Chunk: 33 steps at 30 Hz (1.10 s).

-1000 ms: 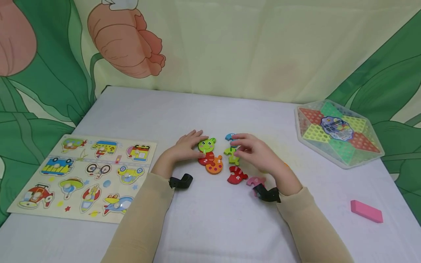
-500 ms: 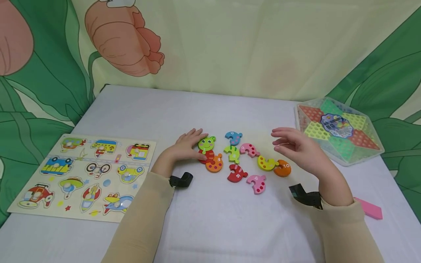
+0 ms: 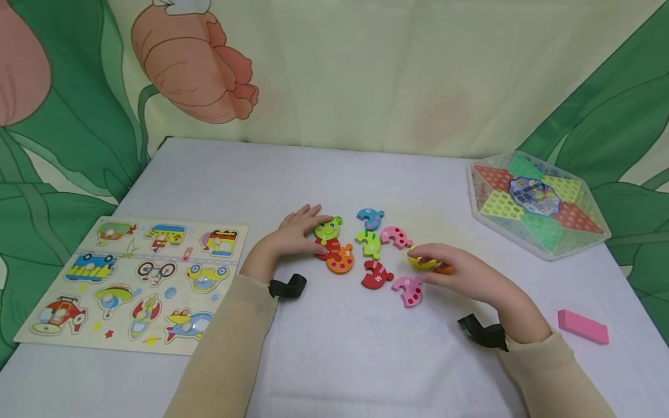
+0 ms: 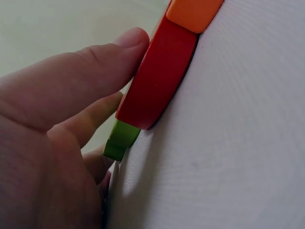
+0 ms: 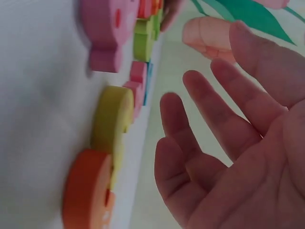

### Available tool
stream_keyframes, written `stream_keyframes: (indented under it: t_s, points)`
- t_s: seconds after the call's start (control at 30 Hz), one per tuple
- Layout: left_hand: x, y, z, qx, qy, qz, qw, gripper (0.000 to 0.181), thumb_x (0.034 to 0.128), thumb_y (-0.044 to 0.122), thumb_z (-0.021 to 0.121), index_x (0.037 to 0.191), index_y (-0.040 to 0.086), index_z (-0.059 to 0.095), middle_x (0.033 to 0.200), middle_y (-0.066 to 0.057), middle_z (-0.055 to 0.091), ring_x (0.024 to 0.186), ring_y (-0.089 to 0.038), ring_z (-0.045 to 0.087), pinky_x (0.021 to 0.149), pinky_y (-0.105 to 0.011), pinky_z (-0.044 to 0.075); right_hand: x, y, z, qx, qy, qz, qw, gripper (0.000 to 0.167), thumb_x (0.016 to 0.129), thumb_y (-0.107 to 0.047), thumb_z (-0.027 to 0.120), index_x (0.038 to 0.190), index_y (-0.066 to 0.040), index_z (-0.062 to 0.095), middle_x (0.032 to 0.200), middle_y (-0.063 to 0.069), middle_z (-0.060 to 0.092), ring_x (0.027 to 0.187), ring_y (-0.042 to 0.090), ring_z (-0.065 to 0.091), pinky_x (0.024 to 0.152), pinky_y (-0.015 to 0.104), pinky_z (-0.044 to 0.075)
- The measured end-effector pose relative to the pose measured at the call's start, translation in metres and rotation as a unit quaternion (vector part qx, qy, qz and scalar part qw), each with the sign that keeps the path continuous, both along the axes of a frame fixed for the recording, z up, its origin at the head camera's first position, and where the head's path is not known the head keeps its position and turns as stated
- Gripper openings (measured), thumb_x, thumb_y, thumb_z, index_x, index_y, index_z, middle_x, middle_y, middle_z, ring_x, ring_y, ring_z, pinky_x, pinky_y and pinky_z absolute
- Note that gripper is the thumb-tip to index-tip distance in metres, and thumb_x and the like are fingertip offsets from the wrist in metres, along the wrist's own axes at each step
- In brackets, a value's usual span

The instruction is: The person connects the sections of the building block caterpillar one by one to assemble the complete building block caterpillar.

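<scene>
My left hand (image 3: 287,238) rests at the left of a joined green caterpillar-head puzzle piece (image 3: 327,230), a red piece (image 4: 159,71) and an orange piece (image 3: 341,262) with dots. In the left wrist view its straight thumb touches the red piece's upper edge, fingers lying beyond by the green one. My right hand (image 3: 470,277) hovers over a yellow piece (image 5: 112,119) and an orange piece (image 5: 86,191), partly covering both in the head view. Its fingers are loosely spread and hold nothing in the right wrist view. A pink piece (image 3: 409,291) lies by its thumb.
Between the hands lie loose blue (image 3: 372,219), green (image 3: 370,244), pink (image 3: 395,237) and red (image 3: 376,275) pieces. A vehicle puzzle board (image 3: 130,255) is at left. A hexagonal game box (image 3: 538,203) sits back right, a pink block (image 3: 582,327) front right.
My right hand first drew away to the right from the green and blue pieces, then came down and left over the yellow and orange ones. My left hand stays put.
</scene>
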<state>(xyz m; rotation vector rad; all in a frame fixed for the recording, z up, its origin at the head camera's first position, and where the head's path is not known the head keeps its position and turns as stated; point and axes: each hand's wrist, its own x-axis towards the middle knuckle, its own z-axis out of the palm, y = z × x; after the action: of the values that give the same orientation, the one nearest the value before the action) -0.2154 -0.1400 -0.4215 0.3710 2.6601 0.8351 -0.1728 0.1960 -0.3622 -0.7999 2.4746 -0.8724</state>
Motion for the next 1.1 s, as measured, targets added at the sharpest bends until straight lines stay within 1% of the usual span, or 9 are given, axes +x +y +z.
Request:
stream_keyframes:
  t_s: [0.1, 0.27, 0.4, 0.5, 0.63, 0.73, 0.83, 0.97, 1.1]
  points:
    - [0.0, 0.0, 0.0, 0.001, 0.001, 0.0, 1.0, 0.072, 0.0743, 0.039, 0.068, 0.138, 0.029, 0.037, 0.154, -0.002, 0.011, 0.142, -0.022, -0.003, 0.113, -0.049, -0.002, 0.0, 0.0, -0.007, 0.012, -0.012, 0.023, 0.9996, 0.043, 0.082, -0.016, 0.065, 0.124, -0.01, 0.054, 0.124, 0.009, 0.055, 0.11, 0.026, 0.052, 0.09, 0.044, 0.047]
    - [-0.001, 0.001, -0.001, 0.005, -0.002, 0.001, 1.0, 0.072, 0.0741, 0.038, 0.068, 0.138, 0.029, 0.037, 0.154, -0.002, 0.011, 0.142, -0.022, -0.003, 0.113, -0.05, -0.002, 0.003, -0.001, -0.016, 0.065, -0.01, 0.064, 0.9958, 0.049, 0.079, -0.024, 0.068, 0.125, -0.014, 0.054, 0.128, 0.007, 0.052, 0.118, 0.029, 0.045, 0.095, 0.047, 0.043]
    - [-0.001, 0.001, -0.002, 0.006, 0.0, 0.002, 1.0, 0.072, 0.0741, 0.038, 0.068, 0.138, 0.028, 0.037, 0.154, -0.001, 0.011, 0.142, -0.022, -0.003, 0.113, -0.05, -0.002, 0.005, -0.008, -0.022, 0.106, 0.001, 0.06, 0.9926, 0.054, 0.074, -0.032, 0.073, 0.123, -0.018, 0.055, 0.129, 0.004, 0.05, 0.119, 0.028, 0.04, 0.091, 0.044, 0.045]
    - [-0.002, 0.0, -0.002, 0.006, 0.002, 0.002, 1.0, 0.072, 0.074, 0.038, 0.068, 0.138, 0.029, 0.037, 0.154, -0.001, 0.011, 0.142, -0.022, -0.003, 0.113, -0.049, -0.002, 0.006, -0.012, -0.025, 0.124, 0.015, 0.051, 0.9909, 0.053, 0.072, -0.032, 0.074, 0.12, -0.02, 0.057, 0.126, 0.001, 0.051, 0.117, 0.025, 0.039, 0.089, 0.041, 0.046]
    - [-0.002, 0.0, -0.002, 0.007, 0.003, -0.002, 1.0, 0.072, 0.0743, 0.039, 0.067, 0.138, 0.028, 0.037, 0.154, -0.002, 0.011, 0.142, -0.022, -0.003, 0.113, -0.049, -0.002, 0.007, -0.012, -0.027, 0.13, 0.034, 0.044, 0.9899, 0.05, 0.072, -0.031, 0.074, 0.118, -0.019, 0.058, 0.122, 0.002, 0.053, 0.116, 0.025, 0.041, 0.089, 0.042, 0.046]
    - [-0.001, 0.0, -0.002, 0.006, 0.001, -0.005, 1.0, 0.071, 0.0746, 0.039, 0.067, 0.138, 0.027, 0.037, 0.154, -0.002, 0.011, 0.142, -0.023, -0.003, 0.113, -0.049, -0.002, 0.008, -0.011, -0.027, 0.123, 0.036, 0.033, 0.9913, 0.049, 0.073, -0.031, 0.073, 0.118, -0.018, 0.057, 0.121, 0.004, 0.053, 0.115, 0.026, 0.043, 0.09, 0.044, 0.046]
    - [-0.001, 0.0, -0.002, 0.006, 0.001, -0.004, 1.0, 0.072, 0.0744, 0.039, 0.067, 0.138, 0.028, 0.037, 0.154, -0.002, 0.011, 0.142, -0.022, -0.003, 0.113, -0.049, -0.002, 0.007, -0.01, -0.026, 0.101, 0.033, 0.01, 0.9943, 0.049, 0.073, -0.031, 0.073, 0.118, -0.02, 0.055, 0.119, 0.002, 0.051, 0.111, 0.022, 0.045, 0.088, 0.041, 0.048]
    - [-0.001, -0.001, -0.002, 0.008, 0.001, -0.002, 1.0, 0.071, 0.074, 0.039, 0.067, 0.138, 0.028, 0.038, 0.154, -0.001, 0.011, 0.142, -0.022, -0.003, 0.113, -0.049, -0.002, 0.006, -0.009, -0.024, 0.054, 0.023, -0.012, 0.9982, 0.052, 0.075, -0.025, 0.072, 0.123, -0.021, 0.052, 0.118, 0.001, 0.046, 0.107, 0.019, 0.045, 0.082, 0.032, 0.051]
    - [-0.001, -0.001, -0.002, 0.009, 0.002, -0.002, 1.0, 0.071, 0.0739, 0.039, 0.067, 0.138, 0.028, 0.038, 0.154, -0.002, 0.011, 0.142, -0.022, -0.003, 0.114, -0.048, -0.002, 0.003, -0.008, -0.023, -0.003, 0.013, -0.014, 0.9998, 0.057, 0.076, -0.015, 0.071, 0.128, -0.016, 0.047, 0.124, 0.004, 0.043, 0.11, 0.02, 0.044, 0.082, 0.026, 0.051]
